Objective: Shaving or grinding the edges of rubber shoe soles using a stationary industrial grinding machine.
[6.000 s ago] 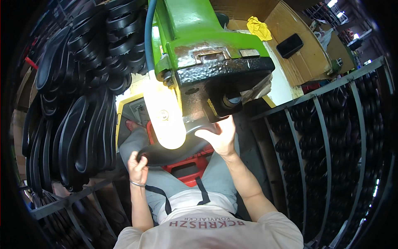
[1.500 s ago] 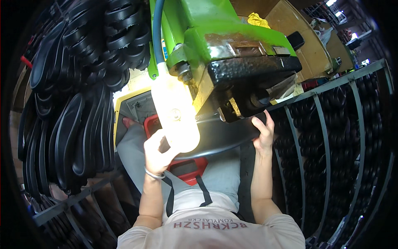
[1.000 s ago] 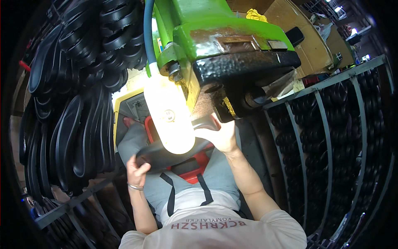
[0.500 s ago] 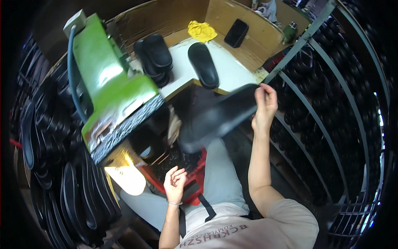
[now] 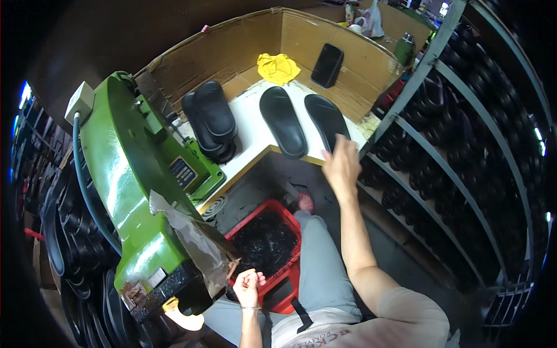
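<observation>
My right hand is at the near end of a black slipper sole, with its fingers over the heel edge. That sole lies flat on the white tabletop, beside a matching black sole on its left. My left hand is low, by the head of the green machine, fingers curled in. Anything inside those fingers is too small or hidden to make out. A stack of black soles sits on the table between the machine and the single soles.
Cardboard walls border the table's far side, with a yellow cloth and a dark block-like object against them. A red crate with black scraps stands below. Metal racks of black footwear line the right; more soles hang left.
The sole in my right hand has swung from the air above my lap to the tabletop, beside the other single sole. My view has shifted, showing more of the machine and the crate.
</observation>
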The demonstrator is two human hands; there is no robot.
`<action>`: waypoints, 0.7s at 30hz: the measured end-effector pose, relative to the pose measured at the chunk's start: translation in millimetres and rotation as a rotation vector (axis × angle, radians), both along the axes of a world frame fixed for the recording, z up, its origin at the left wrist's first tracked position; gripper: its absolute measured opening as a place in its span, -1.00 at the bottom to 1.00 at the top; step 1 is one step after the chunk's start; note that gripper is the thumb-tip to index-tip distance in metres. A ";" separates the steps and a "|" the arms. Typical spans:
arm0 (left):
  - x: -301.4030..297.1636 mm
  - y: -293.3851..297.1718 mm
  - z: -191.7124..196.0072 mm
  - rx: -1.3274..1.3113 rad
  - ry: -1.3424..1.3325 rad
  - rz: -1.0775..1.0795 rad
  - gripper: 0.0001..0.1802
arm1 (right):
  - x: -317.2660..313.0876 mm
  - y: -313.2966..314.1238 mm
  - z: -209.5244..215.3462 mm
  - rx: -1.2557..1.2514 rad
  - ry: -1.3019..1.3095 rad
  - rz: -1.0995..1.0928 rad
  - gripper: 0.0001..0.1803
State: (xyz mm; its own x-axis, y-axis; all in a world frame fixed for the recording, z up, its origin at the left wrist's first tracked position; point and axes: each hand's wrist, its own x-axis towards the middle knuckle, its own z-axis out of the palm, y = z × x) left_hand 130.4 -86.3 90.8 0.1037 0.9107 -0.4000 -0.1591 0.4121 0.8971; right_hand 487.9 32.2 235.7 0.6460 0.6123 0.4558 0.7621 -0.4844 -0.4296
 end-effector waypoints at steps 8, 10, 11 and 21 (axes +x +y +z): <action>16.3 1.6 16.7 0.022 -0.033 -0.028 -0.85 | -91.2 178.6 19.2 -0.035 1.131 0.519 -0.27; 21.9 1.7 24.8 0.030 -0.069 -0.002 -0.84 | -80.3 182.7 -11.8 0.094 0.721 0.453 -0.40; 13.7 -0.4 27.8 0.057 -0.048 0.014 -0.84 | -90.3 166.1 -18.5 0.271 0.586 0.476 -0.42; 35.6 -6.0 140.7 0.964 0.380 -0.268 -0.44 | -83.3 -120.0 57.8 0.492 0.942 0.794 -0.33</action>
State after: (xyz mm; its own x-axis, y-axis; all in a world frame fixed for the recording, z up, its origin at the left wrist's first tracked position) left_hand 166.0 -92.2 231.5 0.3670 0.8256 0.4286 0.1900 -0.5175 0.8343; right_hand 404.7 -87.8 293.5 0.3804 0.8695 0.3151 0.0800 0.3085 -0.9478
